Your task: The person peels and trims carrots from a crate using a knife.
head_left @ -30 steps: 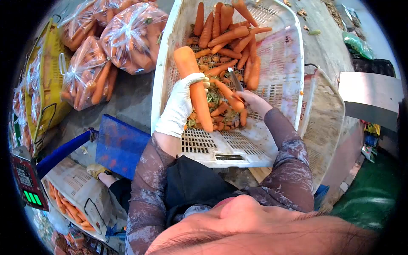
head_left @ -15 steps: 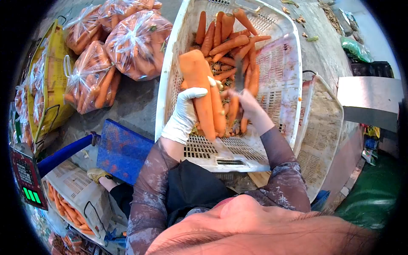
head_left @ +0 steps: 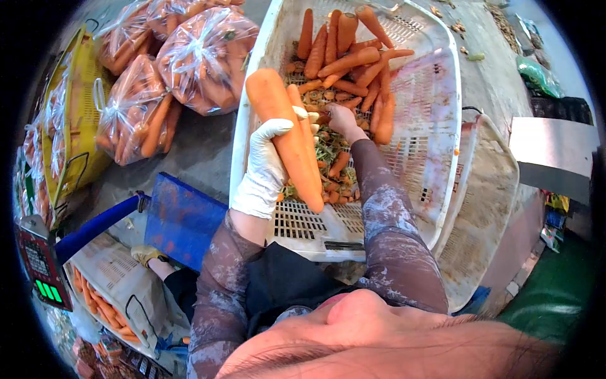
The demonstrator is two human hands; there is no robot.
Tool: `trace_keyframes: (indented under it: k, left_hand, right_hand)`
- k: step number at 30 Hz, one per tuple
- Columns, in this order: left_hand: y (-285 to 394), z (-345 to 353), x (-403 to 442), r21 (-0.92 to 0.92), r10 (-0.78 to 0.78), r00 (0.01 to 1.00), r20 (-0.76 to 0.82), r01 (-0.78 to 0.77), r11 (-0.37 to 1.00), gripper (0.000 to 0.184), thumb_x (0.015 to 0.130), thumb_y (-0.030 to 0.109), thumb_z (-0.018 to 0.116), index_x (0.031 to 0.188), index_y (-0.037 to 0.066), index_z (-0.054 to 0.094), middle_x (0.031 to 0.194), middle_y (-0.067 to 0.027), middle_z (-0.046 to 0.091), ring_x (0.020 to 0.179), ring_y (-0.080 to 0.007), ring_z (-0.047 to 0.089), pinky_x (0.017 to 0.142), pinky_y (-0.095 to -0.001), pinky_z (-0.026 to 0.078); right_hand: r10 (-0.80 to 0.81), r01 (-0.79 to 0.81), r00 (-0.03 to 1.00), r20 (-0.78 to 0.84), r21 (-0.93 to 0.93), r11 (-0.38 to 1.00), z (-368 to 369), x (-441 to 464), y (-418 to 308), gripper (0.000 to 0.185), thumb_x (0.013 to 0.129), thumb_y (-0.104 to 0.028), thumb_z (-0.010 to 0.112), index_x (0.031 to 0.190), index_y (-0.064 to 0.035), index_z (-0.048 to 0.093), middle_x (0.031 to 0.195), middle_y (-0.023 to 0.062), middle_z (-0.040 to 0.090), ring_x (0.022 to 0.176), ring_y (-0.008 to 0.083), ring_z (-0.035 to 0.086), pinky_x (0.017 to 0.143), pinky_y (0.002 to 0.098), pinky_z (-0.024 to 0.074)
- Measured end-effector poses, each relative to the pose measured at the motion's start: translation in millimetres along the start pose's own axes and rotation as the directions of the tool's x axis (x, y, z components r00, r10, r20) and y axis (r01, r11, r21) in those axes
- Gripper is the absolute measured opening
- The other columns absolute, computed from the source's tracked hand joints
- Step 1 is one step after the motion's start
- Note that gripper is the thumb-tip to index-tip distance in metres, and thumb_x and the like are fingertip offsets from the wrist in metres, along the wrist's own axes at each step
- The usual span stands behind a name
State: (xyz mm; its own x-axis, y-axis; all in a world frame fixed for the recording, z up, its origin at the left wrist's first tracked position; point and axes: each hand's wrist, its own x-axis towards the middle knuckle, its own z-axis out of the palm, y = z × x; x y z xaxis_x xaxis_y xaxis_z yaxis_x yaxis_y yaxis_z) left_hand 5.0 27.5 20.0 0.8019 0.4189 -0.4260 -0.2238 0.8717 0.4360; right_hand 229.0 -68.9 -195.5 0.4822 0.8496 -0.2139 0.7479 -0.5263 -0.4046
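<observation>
My left hand (head_left: pixel 265 155), in a white glove, is closed around a large carrot (head_left: pixel 284 142) and at least one thinner carrot (head_left: pixel 305 136) behind it. They are tilted above the near left part of a white plastic crate (head_left: pixel 449 126). My bare right hand (head_left: pixel 343 120) is low in the middle of that crate, over carrot ends and green trimmings (head_left: pixel 325 142). Its fingers are curled together, and what they hold, if anything, is hidden. Several whole carrots (head_left: pixel 353 60) lie beyond and to the right of this hand.
Knotted clear bags of carrots (head_left: pixel 205 63) stand on the floor at the left, beside a yellow crate (head_left: pixel 79 120). Nearer are a blue board (head_left: pixel 180 221), a scale display (head_left: pixel 43 265) and another crate of carrots (head_left: pixel 120 275). A second pale crate (head_left: pixel 486 208) adjoins on the right.
My right hand has moved forward and left, deeper into the crate; a blurred dark blade near it earlier no longer shows. My left hand and its carrots have shifted slightly left.
</observation>
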Motion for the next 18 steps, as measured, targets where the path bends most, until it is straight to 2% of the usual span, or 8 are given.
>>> trace_keyframes:
  k: [5,9,11,12,13,15,16,18]
  left_hand:
    - [6.1,3.9,-6.7,0.115,0.005,0.997,0.078,-0.014,0.993,0.047,0.062,0.024,0.060,0.103,0.001,0.058,0.101,-0.0144,0.060,0.089,-0.0252,0.059,0.080,-0.0346,0.049]
    - [7.1,4.3,-9.7,0.168,0.021,0.983,0.184,-0.053,0.984,0.047,0.061,0.024,0.060,0.103,0.001,0.058,0.103,-0.0136,0.060,0.094,-0.0240,0.057,0.082,-0.0350,0.048]
    - [8.4,11.2,-15.5,0.204,0.155,0.971,0.184,-0.192,0.960,0.059,0.062,0.034,0.064,0.108,0.001,0.051,0.098,-0.0192,0.058,0.078,-0.0308,0.061,0.068,-0.0458,0.056]
    - [8.1,8.9,-16.5,0.154,0.120,0.970,0.212,-0.154,0.976,0.062,0.063,0.036,0.064,0.111,0.001,0.048,0.101,-0.0204,0.057,0.078,-0.0317,0.061,0.065,-0.0466,0.056]
    - [2.3,5.7,-18.8,0.185,0.169,0.969,0.180,-0.203,0.962,0.069,0.063,0.046,0.061,0.114,0.001,0.046,0.107,-0.0215,0.054,0.088,-0.0346,0.060,0.076,-0.0492,0.053]
    - [5.8,-3.6,-32.2,0.020,0.073,0.976,0.205,-0.079,0.997,0.062,0.062,0.037,0.061,0.113,0.003,0.051,0.106,-0.0202,0.057,0.090,-0.0332,0.059,0.088,-0.0437,0.047]
    - [-0.3,-13.2,-38.5,-0.090,0.140,0.919,0.369,-0.115,0.989,0.066,0.064,0.042,0.061,0.117,0.004,0.048,0.115,-0.0204,0.053,0.096,-0.0347,0.057,0.089,-0.0467,0.046]
    - [1.2,-16.5,-65.1,-0.243,0.299,0.872,0.386,-0.217,0.946,0.069,0.066,0.050,0.059,0.118,0.007,0.048,0.122,-0.0186,0.048,0.105,-0.0340,0.051,0.096,-0.0466,0.039]
  right_hand:
    - [-0.100,0.110,0.994,0.050,-0.289,0.951,2.6,2.5,1.0,0.027,0.069,-0.007,0.062,0.096,-0.0109,0.063,0.091,0.0108,0.065,0.086,0.0297,0.062,0.074,0.0404,0.0501]
    - [0.159,-0.149,0.985,-0.063,0.143,0.978,-64.6,-35.7,-15.0,0.040,0.066,-0.019,0.075,0.101,-0.0042,0.062,0.092,0.0118,0.066,0.087,0.0246,0.063,0.072,0.0353,0.0496]
    - [0.289,-0.212,0.957,-0.023,0.622,0.754,-83.9,-58.3,-1.3,0.043,0.070,-0.031,0.076,0.095,0.0014,0.061,0.071,0.0057,0.064,0.064,0.0156,0.060,0.061,0.0284,0.0480]
    - [0.356,-0.288,0.926,0.126,0.844,0.453,-86.9,-74.4,4.0,0.037,0.071,-0.032,0.075,0.088,-0.0036,0.060,0.065,0.0029,0.060,0.057,0.0133,0.056,0.055,0.0265,0.0458]
    - [0.354,-0.333,0.891,0.284,0.939,0.086,-94.1,-94.9,4.7,0.032,0.072,-0.034,0.074,0.082,-0.0085,0.059,0.059,0.0001,0.057,0.050,0.0109,0.052,0.049,0.0246,0.0435]
    - [0.314,-0.287,0.868,0.385,0.904,-0.316,-123.7,-145.3,-34.2,0.028,0.073,-0.037,0.072,0.073,-0.0159,0.054,0.053,-0.0042,0.049,0.042,0.0080,0.044,0.041,0.0213,0.0384]
    - [0.491,-0.179,0.804,0.336,0.923,-0.340,-123.0,-154.5,-43.8,0.028,0.074,-0.039,0.069,0.078,-0.0141,0.055,0.057,-0.0027,0.053,0.043,0.0100,0.047,0.041,0.0207,0.0410]
    - [0.375,-0.040,0.909,0.180,0.935,-0.352,-146.0,-177.5,-63.4,0.038,0.078,-0.040,0.061,0.098,-0.0081,0.055,0.067,0.0000,0.057,0.045,0.0101,0.048,0.043,0.0233,0.0436]
